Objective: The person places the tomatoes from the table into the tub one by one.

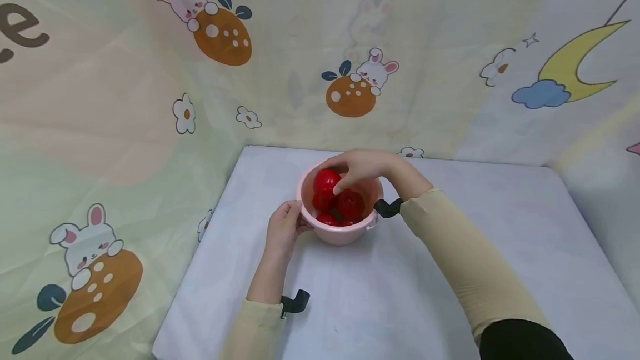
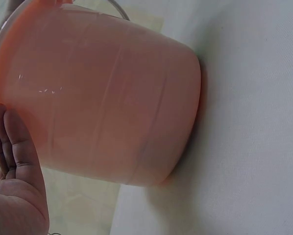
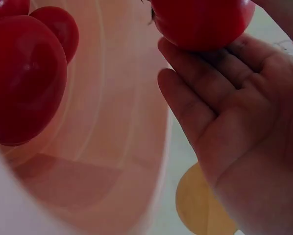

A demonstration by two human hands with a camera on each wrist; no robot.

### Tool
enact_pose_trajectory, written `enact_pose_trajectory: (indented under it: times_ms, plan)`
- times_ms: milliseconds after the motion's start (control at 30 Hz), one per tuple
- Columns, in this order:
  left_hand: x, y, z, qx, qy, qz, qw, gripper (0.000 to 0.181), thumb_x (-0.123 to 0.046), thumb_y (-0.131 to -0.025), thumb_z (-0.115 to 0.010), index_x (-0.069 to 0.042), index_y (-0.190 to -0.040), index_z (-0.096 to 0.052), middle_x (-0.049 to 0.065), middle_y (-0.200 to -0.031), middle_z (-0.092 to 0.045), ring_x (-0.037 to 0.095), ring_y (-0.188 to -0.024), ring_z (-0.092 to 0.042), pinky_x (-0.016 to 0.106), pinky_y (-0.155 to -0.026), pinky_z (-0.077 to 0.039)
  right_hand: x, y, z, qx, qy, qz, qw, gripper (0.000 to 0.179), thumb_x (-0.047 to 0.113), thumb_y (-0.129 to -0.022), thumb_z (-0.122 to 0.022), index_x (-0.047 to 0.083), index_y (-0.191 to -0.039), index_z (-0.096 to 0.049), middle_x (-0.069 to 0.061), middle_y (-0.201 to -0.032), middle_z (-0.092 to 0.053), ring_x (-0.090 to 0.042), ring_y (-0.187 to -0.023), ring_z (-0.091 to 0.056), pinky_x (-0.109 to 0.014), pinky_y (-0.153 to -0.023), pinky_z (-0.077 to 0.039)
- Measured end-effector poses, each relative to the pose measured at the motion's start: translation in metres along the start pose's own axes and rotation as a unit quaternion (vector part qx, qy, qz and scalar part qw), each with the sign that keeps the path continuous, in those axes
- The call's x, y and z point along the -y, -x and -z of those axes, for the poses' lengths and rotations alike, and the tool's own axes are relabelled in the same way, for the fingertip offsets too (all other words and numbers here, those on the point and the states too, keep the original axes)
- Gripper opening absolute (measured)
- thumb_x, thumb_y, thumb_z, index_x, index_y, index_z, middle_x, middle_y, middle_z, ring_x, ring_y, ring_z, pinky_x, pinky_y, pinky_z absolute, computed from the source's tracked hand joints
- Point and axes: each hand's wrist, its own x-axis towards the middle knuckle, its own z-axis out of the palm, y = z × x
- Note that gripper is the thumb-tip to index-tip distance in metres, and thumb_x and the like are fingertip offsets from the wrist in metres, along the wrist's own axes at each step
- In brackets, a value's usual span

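Observation:
A pink bucket (image 1: 336, 236) stands upright on the white table, with several red tomatoes (image 1: 351, 204) inside. My right hand (image 1: 367, 165) reaches over the far rim and holds one tomato (image 1: 326, 180) between thumb and fingers, at the bucket's mouth. In the right wrist view this tomato (image 3: 203, 22) sits against the fingers, above other tomatoes (image 3: 26, 81) in the bucket. My left hand (image 1: 283, 226) grips the bucket's left rim, the thumb on top and the fingers along the outer wall (image 2: 102, 98). The lowest tomatoes are partly hidden.
The white-covered table (image 1: 380, 304) extends around the bucket on all sides. Behind and to the left hangs a printed cloth (image 1: 290, 32) with rabbits and flowers. A thin bucket handle (image 2: 119, 9) shows in the left wrist view. Black wrist mounts (image 1: 296, 301) sit on both arms.

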Motion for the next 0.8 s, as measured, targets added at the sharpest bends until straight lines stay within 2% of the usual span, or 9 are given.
enact_pose_trajectory:
  times_ms: [133,300,433,700,800]
  plan:
    - [0.0,0.001,-0.001,0.002,-0.004,0.0,1.0,0.036,-0.042,-0.097,-0.058,-0.012,-0.115,-0.064,0.025,-0.114,-0.066,0.026,-0.088,-0.071,0.031,-0.082,-0.06,0.0,-0.009,-0.003,0.05,-0.028,-0.013,0.9983,0.07,0.024,-0.074,-0.087,0.037,-0.135,-0.055,0.007,-0.131,-0.057,-0.022,-0.128,-0.047,-0.049,-0.09,-0.058]
    - [-0.003,0.002,0.0,0.0,-0.003,-0.004,1.0,0.032,-0.043,-0.097,-0.059,-0.016,-0.112,-0.066,0.02,-0.108,-0.069,0.027,-0.088,-0.071,0.033,-0.082,-0.061,-0.001,-0.021,-0.008,0.094,-0.018,-0.028,0.995,0.066,0.022,-0.075,-0.086,0.041,-0.13,-0.057,0.007,-0.135,-0.053,-0.023,-0.131,-0.042,-0.047,-0.09,-0.058]
    - [-0.004,0.001,0.001,-0.002,-0.002,-0.002,1.0,0.03,-0.041,-0.097,-0.06,-0.016,-0.111,-0.066,0.013,-0.102,-0.071,0.027,-0.088,-0.071,0.033,-0.081,-0.061,-0.002,-0.03,-0.012,0.106,0.011,-0.041,0.9935,0.063,0.024,-0.074,-0.087,0.044,-0.126,-0.059,0.008,-0.134,-0.052,-0.022,-0.13,-0.041,-0.043,-0.087,-0.059]
    - [-0.004,0.0,0.001,-0.003,-0.002,0.013,0.9999,0.03,-0.04,-0.098,-0.058,-0.013,-0.109,-0.065,0.013,-0.099,-0.071,0.026,-0.088,-0.071,0.033,-0.081,-0.061,-0.008,-0.045,-0.016,0.124,-0.014,-0.103,0.9869,0.064,0.026,-0.071,-0.089,0.046,-0.124,-0.059,0.006,-0.135,-0.052,-0.025,-0.132,-0.04,-0.041,-0.083,-0.06]
    - [-0.002,0.0,0.001,-0.006,-0.006,0.014,0.9999,0.032,-0.042,-0.097,-0.059,-0.014,-0.109,-0.065,0.012,-0.099,-0.071,0.026,-0.087,-0.071,0.032,-0.081,-0.061,-0.008,-0.05,-0.017,0.126,-0.006,-0.108,0.9861,0.065,0.029,-0.07,-0.089,0.048,-0.124,-0.059,0.008,-0.135,-0.052,-0.024,-0.132,-0.04,-0.041,-0.083,-0.06]
